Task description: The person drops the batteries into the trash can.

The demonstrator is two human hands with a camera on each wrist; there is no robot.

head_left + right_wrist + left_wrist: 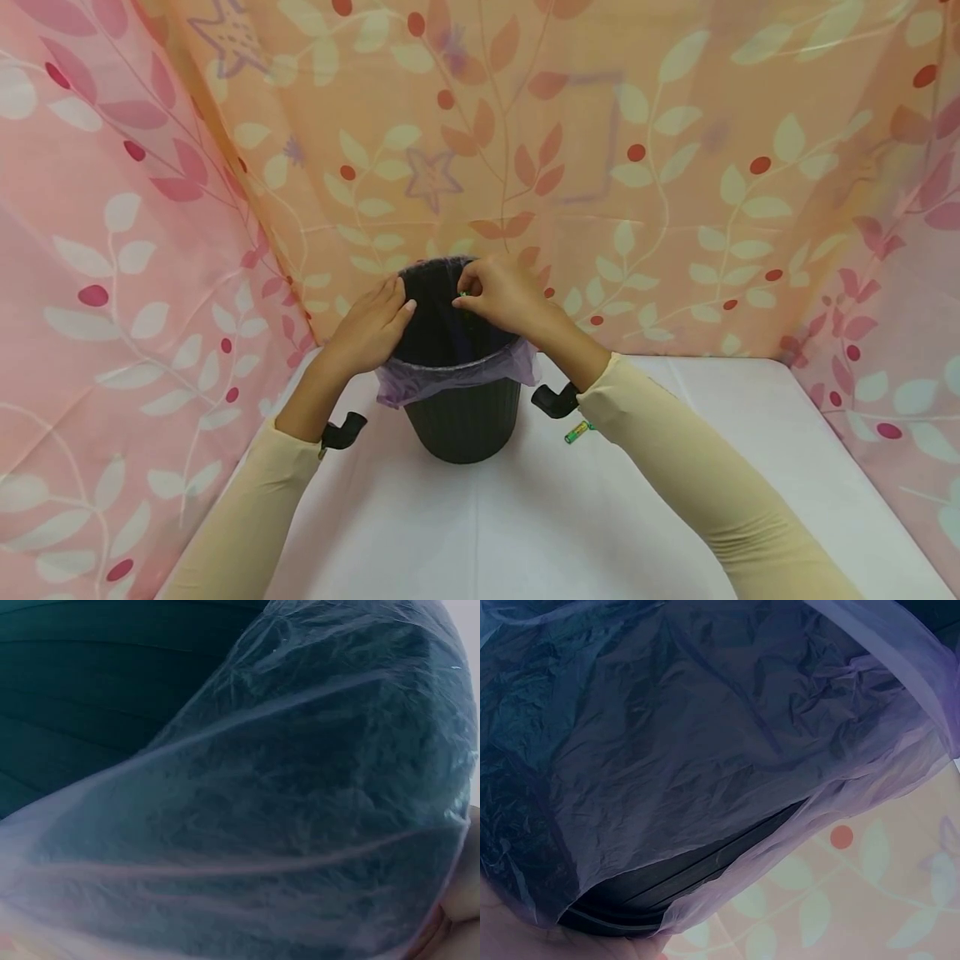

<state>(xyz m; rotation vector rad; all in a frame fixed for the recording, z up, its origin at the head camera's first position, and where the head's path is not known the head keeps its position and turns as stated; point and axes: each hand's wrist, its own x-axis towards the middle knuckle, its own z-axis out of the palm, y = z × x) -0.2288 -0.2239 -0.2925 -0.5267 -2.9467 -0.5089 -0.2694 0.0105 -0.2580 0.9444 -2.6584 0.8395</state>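
Note:
A dark ribbed trash bin point(463, 421) stands upright on the table, lined with a thin purple bag point(450, 385) folded over its rim. My left hand point(369, 323) rests on the bin's left rim, fingers straight and thumb toward the opening. Over the right side of the mouth, my right hand point(504, 293) pinches a small green battery point(462, 293), mostly hidden by the fingers. Another battery point(576, 432), green and yellow, lies on the table right of the bin. In both wrist views the liner point(682, 757) point(247, 802) fills most of the picture.
A white-covered table point(480, 525) holds the bin. Leaf-patterned cloth walls stand behind point(675, 208), at the left point(112, 333) and at the right. Something green beside the loose battery is partly hidden by my right sleeve point(675, 458). Black curved mounts point(345, 431) sit at both wrists.

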